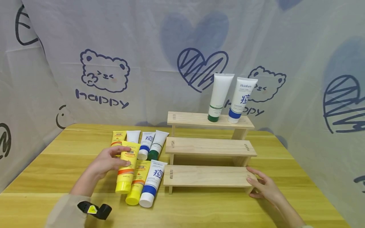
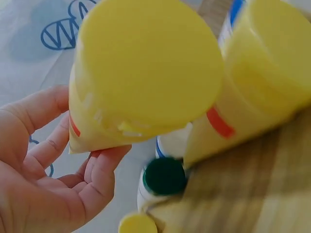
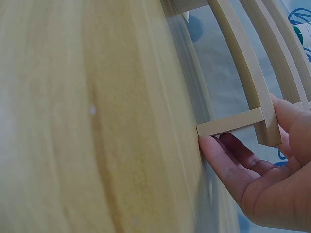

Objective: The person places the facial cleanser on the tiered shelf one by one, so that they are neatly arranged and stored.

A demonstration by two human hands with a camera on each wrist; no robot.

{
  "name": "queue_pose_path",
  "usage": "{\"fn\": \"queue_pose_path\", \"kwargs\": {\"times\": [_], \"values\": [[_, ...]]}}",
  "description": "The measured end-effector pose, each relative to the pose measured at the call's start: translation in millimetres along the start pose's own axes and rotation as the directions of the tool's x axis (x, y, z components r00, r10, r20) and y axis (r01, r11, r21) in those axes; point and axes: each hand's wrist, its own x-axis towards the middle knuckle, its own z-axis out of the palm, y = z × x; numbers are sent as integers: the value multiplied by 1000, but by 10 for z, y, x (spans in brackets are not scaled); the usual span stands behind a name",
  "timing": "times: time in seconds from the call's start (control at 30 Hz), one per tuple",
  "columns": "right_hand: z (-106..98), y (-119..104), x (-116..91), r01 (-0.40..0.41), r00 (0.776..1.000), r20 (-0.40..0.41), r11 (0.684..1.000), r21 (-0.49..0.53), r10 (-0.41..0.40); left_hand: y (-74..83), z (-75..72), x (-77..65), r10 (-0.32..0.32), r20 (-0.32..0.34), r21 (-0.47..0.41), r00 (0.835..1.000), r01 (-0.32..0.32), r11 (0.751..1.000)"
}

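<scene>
In the head view my left hand (image 1: 106, 162) holds a yellow squeeze tube (image 1: 125, 175) by its upper part, cap end down. The left wrist view shows the tube's round yellow cap (image 2: 150, 63) up close, with the left fingers (image 2: 99, 179) at its far end. My right hand (image 1: 266, 187) grips the right end of the lowest step of a three-tier wooden display rack (image 1: 205, 176). Seen from the right wrist, its fingers (image 3: 223, 162) touch the rack's leg (image 3: 231, 121). A second yellow tube (image 1: 139, 180) lies right beside the held one.
A white tube with a blue band (image 1: 152, 183) lies left of the rack. Behind it lie several more tubes, including a green-capped one (image 1: 158, 144). On the top step stand a green-capped tube (image 1: 220, 95) and a blue-banded tube (image 1: 242, 99). A printed cloth (image 1: 154, 57) hangs behind the table.
</scene>
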Motion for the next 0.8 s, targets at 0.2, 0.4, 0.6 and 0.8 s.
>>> {"fn": "queue_pose_path", "kwargs": {"times": [0.2,0.4,0.6,0.8], "values": [[0,3,2,10,1000,-10,1000,-6,-10,107,78,63,34,17,-64,999,-33,997],[2,13,-8,12,1000,-11,1000,-4,-12,182,151,104,81,23,-92,996,-79,993],[4,8,2,10,1000,-17,1000,-4,-10,312,223,138,129,8,-116,992,-128,985],[6,15,4,11,1000,-21,1000,-3,-11,475,315,199,163,11,-145,987,-160,976]]}}
